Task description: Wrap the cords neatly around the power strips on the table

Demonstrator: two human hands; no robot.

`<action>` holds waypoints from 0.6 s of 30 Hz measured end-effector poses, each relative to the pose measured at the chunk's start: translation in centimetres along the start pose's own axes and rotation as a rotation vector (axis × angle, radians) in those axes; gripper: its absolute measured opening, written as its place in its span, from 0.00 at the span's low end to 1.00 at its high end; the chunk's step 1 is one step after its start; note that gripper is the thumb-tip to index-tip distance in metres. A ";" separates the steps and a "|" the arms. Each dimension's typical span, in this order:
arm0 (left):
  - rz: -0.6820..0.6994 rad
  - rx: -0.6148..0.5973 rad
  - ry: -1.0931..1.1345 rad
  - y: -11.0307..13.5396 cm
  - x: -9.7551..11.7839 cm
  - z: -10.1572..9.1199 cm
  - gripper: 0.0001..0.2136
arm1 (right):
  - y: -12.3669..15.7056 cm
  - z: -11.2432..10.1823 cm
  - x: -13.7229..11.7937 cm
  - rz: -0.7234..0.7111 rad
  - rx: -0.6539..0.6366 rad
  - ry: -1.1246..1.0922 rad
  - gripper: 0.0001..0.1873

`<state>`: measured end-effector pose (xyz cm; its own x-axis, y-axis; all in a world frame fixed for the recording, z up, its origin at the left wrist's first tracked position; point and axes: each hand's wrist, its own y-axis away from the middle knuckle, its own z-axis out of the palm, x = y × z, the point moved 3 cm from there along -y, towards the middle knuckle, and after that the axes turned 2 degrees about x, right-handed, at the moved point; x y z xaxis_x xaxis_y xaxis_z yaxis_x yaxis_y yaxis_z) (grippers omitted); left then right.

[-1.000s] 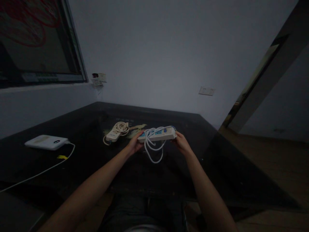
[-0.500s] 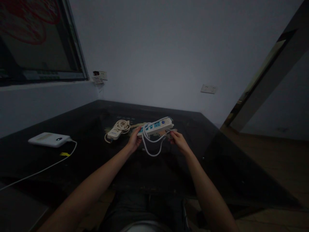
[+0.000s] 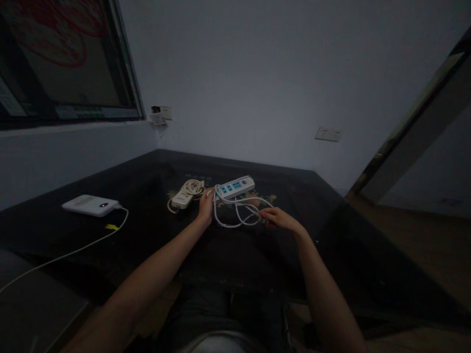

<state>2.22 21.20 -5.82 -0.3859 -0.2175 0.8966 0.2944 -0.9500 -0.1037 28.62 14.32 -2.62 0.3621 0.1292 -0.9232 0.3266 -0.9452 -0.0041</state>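
Observation:
A white power strip (image 3: pixel 239 185) with blue sockets is held at its left end by my left hand (image 3: pixel 206 206), whose fingers are closed round it. Its white cord (image 3: pixel 228 226) hangs in loose loops in front of the strip. My right hand (image 3: pixel 276 217) is to the right and a little nearer to me, its fingers pinched on the cord. Just left of my left hand, a second, cream power strip (image 3: pixel 183 198) lies on the table with its own cord (image 3: pixel 194 186) coiled on and behind it.
The dark glossy table (image 3: pixel 235 264) has a floral print under the strip. At left lies a white power bank (image 3: pixel 91 205) with a cable (image 3: pixel 77 252) running off the near edge, beside a yellow scrap (image 3: pixel 111 227). Wall sockets (image 3: pixel 328 133) sit behind.
The power strip has come lower, towards the table. My right hand has drawn away from it, to the right and nearer, spreading the cord loops wider. The camera view has shifted slightly left.

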 end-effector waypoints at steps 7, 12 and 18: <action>0.054 0.031 -0.074 -0.2 0.1 -0.3 0.15 | 2.1 -1.8 -0.6 0.047 -0.134 0.099 0.18; 0.082 0.028 -0.098 0.0 0.4 -0.1 0.13 | 4.4 -1.6 0.1 0.052 -0.135 0.171 0.20; 0.120 -0.003 -0.182 0.4 0.3 0.5 0.10 | 8.8 -0.5 1.2 0.107 -0.158 0.188 0.22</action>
<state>2.69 20.83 -5.37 -0.1842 -0.2850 0.9407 0.3261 -0.9205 -0.2151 32.38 6.27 -3.58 0.5531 0.0981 -0.8273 0.4045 -0.8998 0.1637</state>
